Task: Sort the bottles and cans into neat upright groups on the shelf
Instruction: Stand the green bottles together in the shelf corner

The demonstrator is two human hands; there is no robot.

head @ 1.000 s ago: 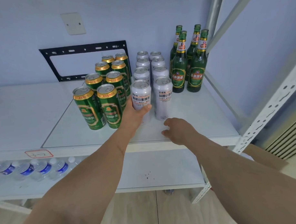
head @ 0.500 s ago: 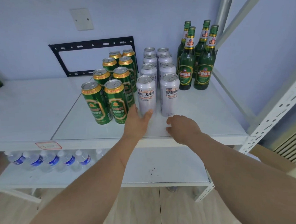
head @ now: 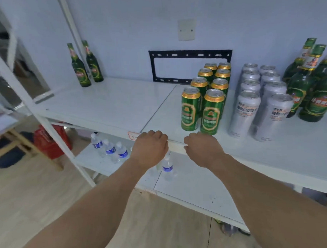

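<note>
While both hands hover curled and empty at the shelf's (head: pixel 110 107) front edge, two bottles (head: pixel 86 65) stand apart.
Left hand (head: pixel 150 148) and right hand (head: pixel 202 148) grasp nothing; green cans (head: pixel 204 96), silver cans (head: pixel 258 100) already grouped, so likely the far-left-corner pair joins next.

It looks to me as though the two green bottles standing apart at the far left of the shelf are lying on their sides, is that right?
Not quite: the head view shows the two green bottles at the far left of the shelf standing upright, not lying down.
</note>
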